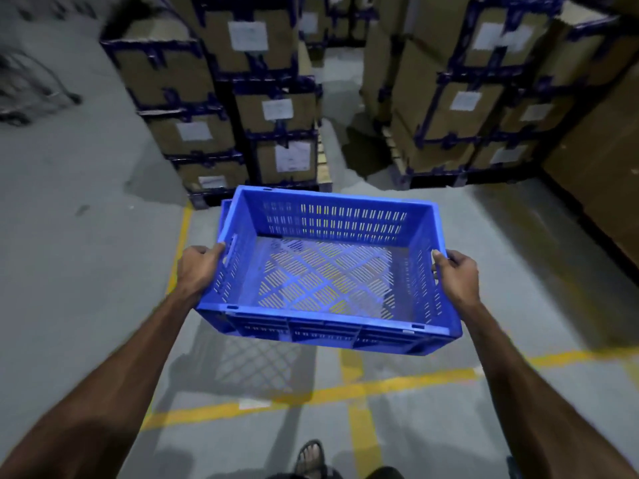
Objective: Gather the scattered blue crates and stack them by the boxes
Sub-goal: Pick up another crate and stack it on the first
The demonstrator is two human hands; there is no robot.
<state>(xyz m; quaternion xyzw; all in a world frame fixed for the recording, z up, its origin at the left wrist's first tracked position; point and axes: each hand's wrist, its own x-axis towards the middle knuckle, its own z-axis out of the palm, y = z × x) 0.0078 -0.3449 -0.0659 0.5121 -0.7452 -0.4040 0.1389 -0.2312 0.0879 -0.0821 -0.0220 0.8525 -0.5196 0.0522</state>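
A sandalled foot point(311, 458) stands on the grey floor point(86, 271) at the bottom edge, below the crate point(325, 271). Yellow lines point(311, 395) cross the floor between the foot and the crate, one running left to right and another running away under the crate; a third runs along the crate's left side toward the boxes.

The blue crate is held up off the floor, its shadow lying on the lines beneath it. It is open-topped and empty, with slotted walls and a lattice base, and it tilts slightly down to the right. The left hand point(198, 271) grips its left short wall, thumb over the rim by the handle slot. The right hand point(456, 274) grips the right short wall in the same way, thumb on the rim.

Left of the crate the floor spreads wide and bare. Right of it, the floor narrows against a large brown wall of cardboard point(601, 188).

Just beyond the crate's far rim stand the boxes point(276, 108), brown cartons with blue strapping and white labels, stacked on pallets in two blocks. A narrow aisle point(335, 81) runs between the blocks, straight ahead of the crate. Far to the crate's left, a blurred metal trolley point(31, 88) sits at the frame's edge.
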